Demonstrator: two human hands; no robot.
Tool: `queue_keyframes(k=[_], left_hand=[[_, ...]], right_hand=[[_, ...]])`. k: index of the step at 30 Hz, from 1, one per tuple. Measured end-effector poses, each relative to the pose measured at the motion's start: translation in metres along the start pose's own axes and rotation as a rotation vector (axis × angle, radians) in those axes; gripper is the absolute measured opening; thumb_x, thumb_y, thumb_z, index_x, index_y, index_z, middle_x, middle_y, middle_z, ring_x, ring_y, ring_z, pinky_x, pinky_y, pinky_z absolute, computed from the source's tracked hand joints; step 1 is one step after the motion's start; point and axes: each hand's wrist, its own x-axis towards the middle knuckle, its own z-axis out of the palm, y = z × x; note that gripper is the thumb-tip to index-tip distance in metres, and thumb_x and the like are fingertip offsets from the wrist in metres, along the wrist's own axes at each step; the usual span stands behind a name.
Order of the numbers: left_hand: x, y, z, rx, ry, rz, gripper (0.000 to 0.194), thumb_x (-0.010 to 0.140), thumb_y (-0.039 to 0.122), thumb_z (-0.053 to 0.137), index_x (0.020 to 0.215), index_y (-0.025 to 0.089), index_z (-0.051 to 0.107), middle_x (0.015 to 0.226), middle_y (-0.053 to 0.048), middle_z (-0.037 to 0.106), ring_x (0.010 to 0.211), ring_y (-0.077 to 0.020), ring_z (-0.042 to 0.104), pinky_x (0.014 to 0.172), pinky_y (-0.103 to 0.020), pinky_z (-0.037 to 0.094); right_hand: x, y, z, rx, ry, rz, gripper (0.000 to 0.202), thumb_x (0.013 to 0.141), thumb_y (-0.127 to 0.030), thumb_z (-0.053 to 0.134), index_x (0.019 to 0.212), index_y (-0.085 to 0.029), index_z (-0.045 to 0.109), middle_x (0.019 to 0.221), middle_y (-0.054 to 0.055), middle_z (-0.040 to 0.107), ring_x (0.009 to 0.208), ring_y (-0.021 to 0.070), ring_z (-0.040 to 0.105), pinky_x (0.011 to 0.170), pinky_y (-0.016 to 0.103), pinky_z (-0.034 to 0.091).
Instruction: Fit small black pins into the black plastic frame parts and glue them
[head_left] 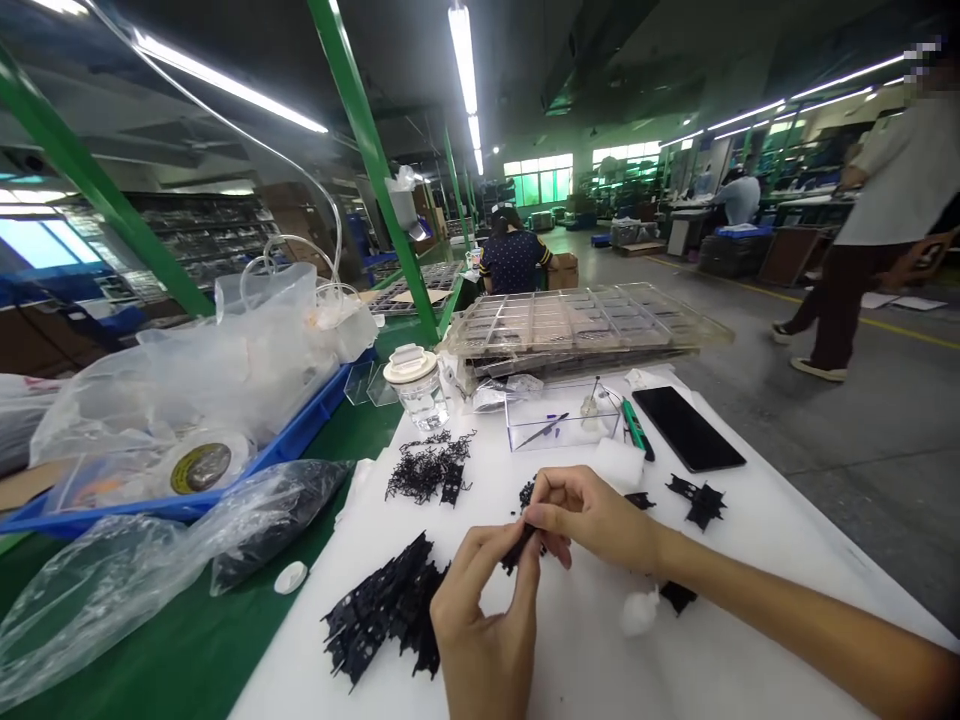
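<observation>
My left hand [487, 610] pinches a small black part [517, 550] between thumb and fingers above the white work surface [570, 650]. My right hand [589, 515] meets it there, thumb and forefinger pressed together at the part's upper end; any tiny piece between them is hidden. Behind the fingers lies a small pile of black bits [527, 492]. A heap of flat black parts [386, 610] is left of my left hand, with a tangle of thin black pieces [427, 470] farther back. More black parts [697, 500] lie to the right, near a white cotton ball [640, 613].
Behind my hands stand a clear box [562, 420], a lidded jar [418, 390], a green tool [636, 430] and a black phone [688, 428]. Stacked clear trays [585, 320] are farther back. Bags fill a blue tray [300, 420] at left. A person [877, 200] stands at right.
</observation>
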Motion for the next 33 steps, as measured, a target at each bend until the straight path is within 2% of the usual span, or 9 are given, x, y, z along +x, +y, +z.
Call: queue_keyframes(k=[5,10,15,18,20,23,25,30,33], left_hand=[[0.002,0.004,-0.006,-0.122,-0.03,-0.259,0.011,0.079,0.027,0.082,0.089,0.022,0.082,0.079,-0.003,0.07,0.072,-0.0184,0.062,0.063,-0.028,0.049],[0.002,0.005,-0.011,-0.19,-0.04,-0.459,0.021,0.075,0.036,0.085,0.085,0.019,0.082,0.069,-0.003,0.066,0.062,-0.0141,0.053,0.058,-0.025,0.047],[-0.005,0.004,-0.005,-0.226,-0.092,-0.545,0.021,0.072,0.038,0.087,0.082,0.02,0.083,0.067,-0.003,0.066,0.062,-0.0143,0.055,0.058,-0.024,0.048],[-0.007,0.0,-0.002,-0.203,-0.142,-0.6,0.024,0.07,0.039,0.088,0.084,0.02,0.085,0.071,-0.006,0.071,0.065,-0.0165,0.059,0.06,-0.026,0.051],[-0.008,-0.003,-0.001,-0.183,-0.167,-0.625,0.025,0.07,0.039,0.089,0.085,0.02,0.085,0.073,-0.006,0.072,0.067,-0.017,0.061,0.061,-0.025,0.051],[-0.008,-0.006,0.001,-0.16,-0.175,-0.634,0.023,0.072,0.038,0.088,0.086,0.021,0.085,0.07,-0.004,0.071,0.067,-0.0153,0.059,0.063,-0.023,0.051],[-0.008,-0.006,0.001,-0.156,-0.181,-0.634,0.021,0.073,0.037,0.087,0.087,0.021,0.085,0.071,-0.003,0.072,0.068,-0.0153,0.06,0.064,-0.023,0.051],[-0.009,-0.006,0.001,-0.165,-0.201,-0.639,0.024,0.077,0.038,0.085,0.096,0.023,0.085,0.083,-0.005,0.077,0.076,-0.0172,0.065,0.072,-0.024,0.055],[-0.01,-0.008,-0.001,-0.17,-0.201,-0.66,0.026,0.078,0.038,0.084,0.1,0.024,0.084,0.084,-0.005,0.078,0.077,-0.0168,0.067,0.072,-0.022,0.055]], right_hand=[[-0.01,-0.032,-0.022,-0.192,0.089,-0.049,0.032,0.103,-0.039,0.047,0.097,-0.015,0.066,0.074,0.002,0.066,0.057,0.0115,0.057,0.06,0.027,0.046],[-0.044,-0.049,-0.06,-0.445,0.049,-0.026,0.027,0.086,-0.011,0.054,0.105,-0.019,0.072,0.079,0.003,0.065,0.07,0.0167,0.057,0.071,0.032,0.045],[-0.072,-0.05,-0.084,-0.49,-0.203,-0.106,0.041,0.078,-0.031,0.069,0.118,-0.021,0.07,0.084,0.004,0.057,0.072,0.0181,0.048,0.071,0.034,0.042],[-0.075,-0.046,-0.078,-0.59,-0.244,0.066,0.065,0.062,-0.039,0.088,0.122,-0.023,0.069,0.094,0.003,0.061,0.069,0.0144,0.045,0.065,0.028,0.04],[-0.072,-0.04,-0.066,-0.692,-0.215,0.186,0.062,0.056,-0.038,0.093,0.112,-0.024,0.071,0.09,0.001,0.062,0.073,0.0153,0.047,0.064,0.026,0.039],[-0.069,-0.031,-0.045,-0.811,-0.231,0.219,0.025,0.069,-0.031,0.085,0.076,-0.021,0.063,0.079,-0.002,0.058,0.076,0.0164,0.051,0.065,0.026,0.038],[-0.068,-0.029,-0.035,-0.822,-0.253,0.166,0.034,0.076,-0.026,0.078,0.064,-0.019,0.048,0.075,-0.003,0.055,0.072,0.0143,0.051,0.066,0.027,0.039],[-0.072,-0.036,-0.028,-0.724,-0.032,0.074,0.009,0.088,-0.03,0.067,0.088,-0.022,0.064,0.082,0.003,0.062,0.078,0.0194,0.058,0.073,0.03,0.048],[-0.072,-0.037,-0.029,-0.562,0.074,0.036,0.032,0.092,-0.029,0.063,0.122,-0.024,0.07,0.092,0.006,0.069,0.068,0.0175,0.057,0.063,0.028,0.048]])
